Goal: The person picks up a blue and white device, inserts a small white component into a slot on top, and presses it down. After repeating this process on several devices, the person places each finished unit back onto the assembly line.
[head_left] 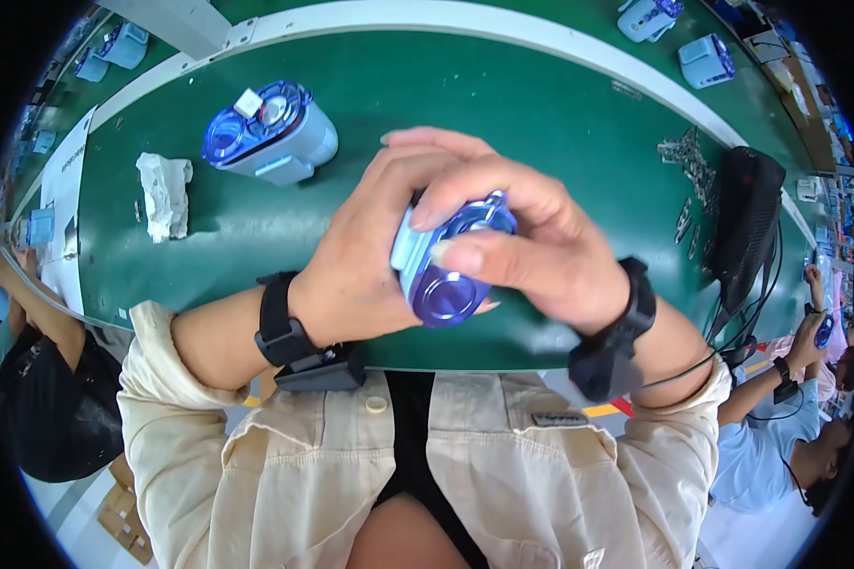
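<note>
A light-blue plastic housing with a shiny translucent violet-blue top point(449, 296) is tilted in front of my chest, above the green table. My left hand point(351, 266) wraps round its body from the left. The right hand point(555, 242) closes over it from the right, with the thumb lying on the violet top and the fingers curled over its far side. Much of the housing's body is hidden behind my hands. Farther left, a similar light-blue housing point(304, 142) lies on the table, its violet top turned toward me and a small white connector block point(249, 103) on that top.
A crumpled white wrapper point(164, 196) lies at the left. Toward the right are scattered small metal pieces point(695, 169) and a black case point(748, 209) with cables. A white rail point(427, 19) curves along the far edge. Other people work at both sides.
</note>
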`<act>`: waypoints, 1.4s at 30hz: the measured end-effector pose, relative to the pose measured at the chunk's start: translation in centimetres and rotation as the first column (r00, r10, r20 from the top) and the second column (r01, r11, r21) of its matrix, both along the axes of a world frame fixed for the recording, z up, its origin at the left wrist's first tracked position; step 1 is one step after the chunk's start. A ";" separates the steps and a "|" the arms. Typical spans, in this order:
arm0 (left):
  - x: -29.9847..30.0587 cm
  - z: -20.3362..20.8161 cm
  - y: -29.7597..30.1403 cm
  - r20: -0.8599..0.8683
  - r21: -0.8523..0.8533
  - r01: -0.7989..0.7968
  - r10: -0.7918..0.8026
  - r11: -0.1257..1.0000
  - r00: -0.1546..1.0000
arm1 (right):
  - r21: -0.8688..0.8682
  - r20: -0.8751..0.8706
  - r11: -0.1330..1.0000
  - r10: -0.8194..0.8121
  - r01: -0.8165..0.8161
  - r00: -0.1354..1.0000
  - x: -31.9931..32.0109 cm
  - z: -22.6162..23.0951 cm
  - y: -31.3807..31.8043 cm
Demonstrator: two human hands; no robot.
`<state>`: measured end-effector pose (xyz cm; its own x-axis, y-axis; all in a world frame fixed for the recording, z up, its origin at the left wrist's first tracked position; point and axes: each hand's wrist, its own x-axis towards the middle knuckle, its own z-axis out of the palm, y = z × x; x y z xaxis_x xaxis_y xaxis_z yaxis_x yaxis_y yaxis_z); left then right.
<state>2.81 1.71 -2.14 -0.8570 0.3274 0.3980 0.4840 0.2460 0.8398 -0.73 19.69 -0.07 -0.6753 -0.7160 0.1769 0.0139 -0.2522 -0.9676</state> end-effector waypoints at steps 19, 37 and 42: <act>0.1 0.3 -0.2 0.214 0.011 0.000 -0.003 1.000 0.977 | -0.047 0.000 0.996 -0.076 0.076 0.997 0.7 -1.2 -0.5; 0.1 0.7 -0.5 -0.012 0.018 -0.109 0.109 0.994 0.994 | 0.074 0.098 0.851 -0.525 0.520 0.845 -12.5 2.4 1.5; -0.6 1.0 -0.3 -0.012 0.035 -0.025 0.025 0.999 1.000 | 0.259 -0.285 0.574 -0.723 0.777 0.629 -25.2 -1.4 8.1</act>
<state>2.26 1.41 -1.12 -0.8597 0.2917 0.4193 0.4883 0.2286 0.8422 -25.94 27.76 -1.42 -0.9854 0.0090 0.1701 -0.1642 0.2172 -0.9622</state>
